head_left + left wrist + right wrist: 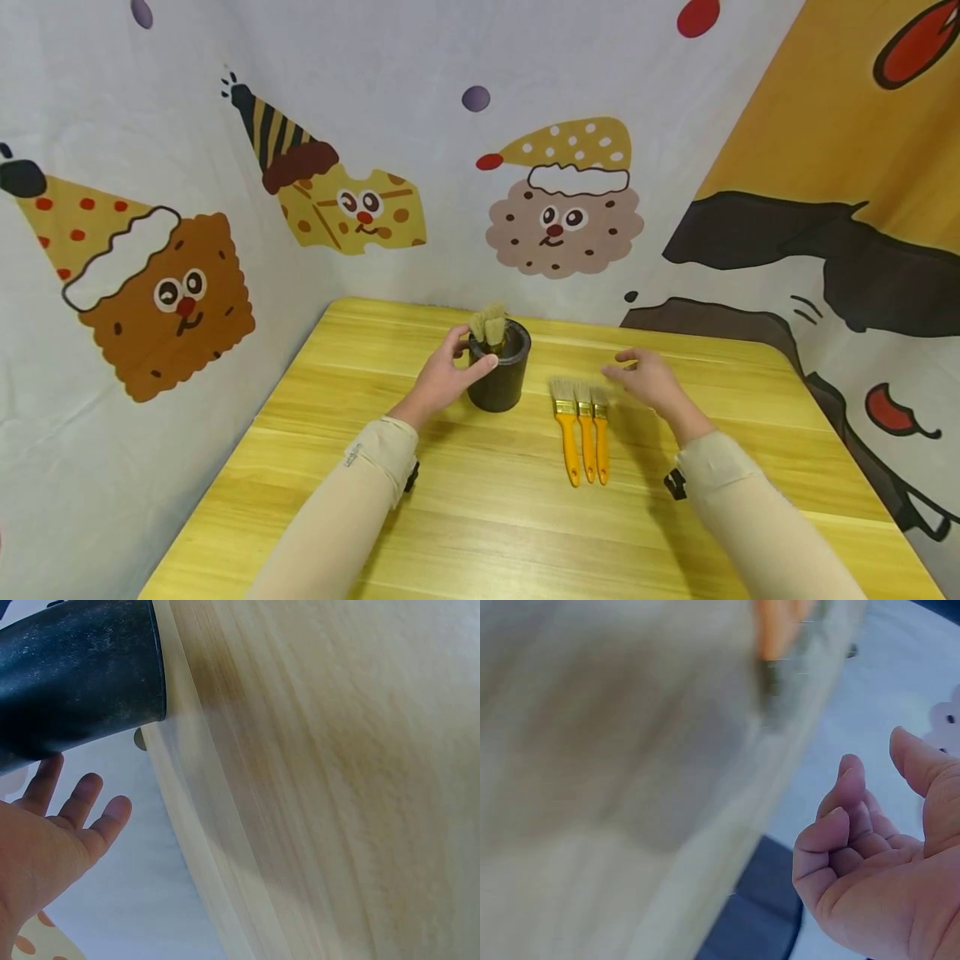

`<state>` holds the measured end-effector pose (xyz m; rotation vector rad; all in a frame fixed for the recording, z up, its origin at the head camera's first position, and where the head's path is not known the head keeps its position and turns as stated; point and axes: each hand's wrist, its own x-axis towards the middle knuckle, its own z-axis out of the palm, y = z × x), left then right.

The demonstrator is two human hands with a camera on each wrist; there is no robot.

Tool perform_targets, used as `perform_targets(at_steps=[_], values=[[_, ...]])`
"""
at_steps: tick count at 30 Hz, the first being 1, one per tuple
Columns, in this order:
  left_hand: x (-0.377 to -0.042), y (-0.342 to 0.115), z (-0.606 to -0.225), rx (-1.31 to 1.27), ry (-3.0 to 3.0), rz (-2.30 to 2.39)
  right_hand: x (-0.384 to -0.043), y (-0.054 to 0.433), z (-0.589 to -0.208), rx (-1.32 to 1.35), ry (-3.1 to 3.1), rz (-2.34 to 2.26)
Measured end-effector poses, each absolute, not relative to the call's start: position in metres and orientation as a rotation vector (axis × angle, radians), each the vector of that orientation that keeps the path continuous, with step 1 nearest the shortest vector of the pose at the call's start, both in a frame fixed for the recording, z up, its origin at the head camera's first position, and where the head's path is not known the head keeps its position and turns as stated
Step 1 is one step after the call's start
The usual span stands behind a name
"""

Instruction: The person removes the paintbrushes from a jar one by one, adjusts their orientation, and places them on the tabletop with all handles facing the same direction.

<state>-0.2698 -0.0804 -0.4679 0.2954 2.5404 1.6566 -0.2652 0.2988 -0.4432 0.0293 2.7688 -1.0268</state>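
Note:
My left hand (450, 371) holds the near-left rim of a black cylindrical pot (498, 387), thumb at the front and fingers along the left side. In the left wrist view, one fingertip meets the wall of the pot (82, 675) and two other fingers are spread away from it. Pale bristle heads (491, 325) stick up out of the pot, their handles hidden inside. Three flat paintbrushes (587, 425) with orange handles lie side by side, bristles away from me. Just right of their bristles hovers my right hand (648, 383), holding nothing, thumb and fingers apart.
All of this is on a yellow wood-grain table (480, 517) with rounded far corners. Close behind its far edge hangs a white cloth (420, 83) printed with cartoon snacks. The brushes lie to the right of the pot, between my two forearms.

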Motion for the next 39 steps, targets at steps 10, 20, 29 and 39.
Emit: perform_targets(at_steps=[10, 20, 29, 39], values=[[-0.269, -0.081, -0.468, 0.292, 2.538, 1.653, -0.275, 0.240, -0.402, -0.155, 2.777, -1.190], [-0.272, -0.081, -0.469, 0.293, 2.527, 1.666, -0.271, 0.173, -0.375, -0.380, 2.776, -1.292], [-0.270, -0.081, -0.469, 0.305, 2.499, 1.681, -0.270, 0.143, -0.379, -0.502, 2.790, -1.263], [-0.269, -0.081, -0.467, 0.317, 2.492, 1.691, -0.269, 0.129, -0.386, -0.444, 2.764, -1.229]])
